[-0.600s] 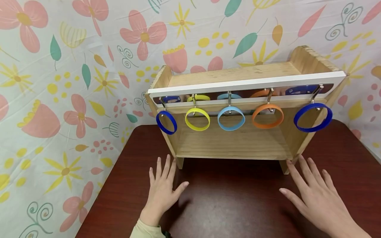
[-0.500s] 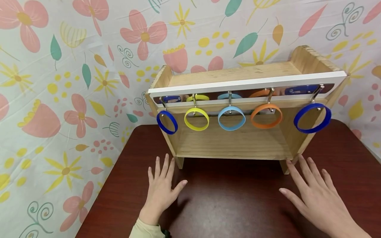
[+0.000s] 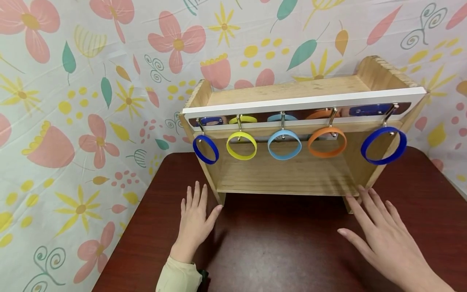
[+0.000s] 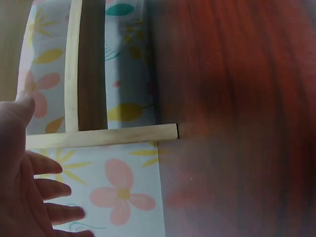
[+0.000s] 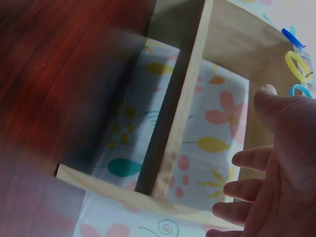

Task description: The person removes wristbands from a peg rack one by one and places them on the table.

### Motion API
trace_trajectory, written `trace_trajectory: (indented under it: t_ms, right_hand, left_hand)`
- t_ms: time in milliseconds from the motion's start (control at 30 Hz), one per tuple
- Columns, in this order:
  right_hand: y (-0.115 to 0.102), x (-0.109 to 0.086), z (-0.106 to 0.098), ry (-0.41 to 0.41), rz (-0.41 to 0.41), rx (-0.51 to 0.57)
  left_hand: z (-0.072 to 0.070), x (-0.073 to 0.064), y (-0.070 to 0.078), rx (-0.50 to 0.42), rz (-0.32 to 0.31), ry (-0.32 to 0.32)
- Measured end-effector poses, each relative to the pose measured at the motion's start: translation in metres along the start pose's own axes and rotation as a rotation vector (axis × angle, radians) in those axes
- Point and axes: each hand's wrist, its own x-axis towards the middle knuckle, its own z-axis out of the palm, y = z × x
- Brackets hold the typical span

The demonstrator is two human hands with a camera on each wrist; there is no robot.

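My left hand [image 3: 193, 223] is held with fingers spread and straight, left of the small wooden shelf [image 3: 284, 178], its thumb near the shelf's left foot. My right hand [image 3: 386, 239] has its fingers extended, and its fingertips overlap the shelf's lower right corner in the head view. Neither hand holds anything. From hooks along the shelf's white front rail [image 3: 303, 101] hang several rings: a dark blue ring [image 3: 197, 154], a yellow ring [image 3: 230, 151], a light blue ring [image 3: 271, 153], an orange ring [image 3: 313, 152] and another dark blue ring [image 3: 368, 158].
The shelf stands upright on a dark red-brown wooden table [image 3: 281, 251], near its back edge. A white cloth [image 3: 124, 178] printed with flowers and leaves hangs behind and to the left. Through the shelf's open back the cloth shows in both wrist views.
My left hand has moved forward and slightly left, alongside the shelf's left foot. My right hand has shifted a little forward and left at the right foot. The shelf and rings stay in place.
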Motion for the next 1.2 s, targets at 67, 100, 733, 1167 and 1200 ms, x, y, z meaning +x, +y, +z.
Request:
trace_trajectory:
  t_ms: [67,100,733,1167,1200]
  right_hand:
    - [-0.003,0.003,-0.001,0.011,-0.016,0.017]
    - [-0.004,0.004,-0.002,0.015,-0.022,0.026]
    - [-0.04,0.035,-0.012,0.086,-0.104,0.175]
    - [-0.062,0.054,-0.017,0.067,-0.166,0.2]
    - [-0.063,0.056,-0.018,0.066,-0.171,0.204]
  left_hand:
    - [0.001,0.006,0.001,-0.038,0.005,0.032]
    - [0.002,0.009,0.001,-0.06,0.006,0.046]
    - [0.011,0.061,0.011,-0.485,-0.141,0.093]
    - [0.018,0.073,0.012,-0.538,-0.204,0.113]
    - [0.019,0.074,0.011,-0.536,-0.206,0.112]
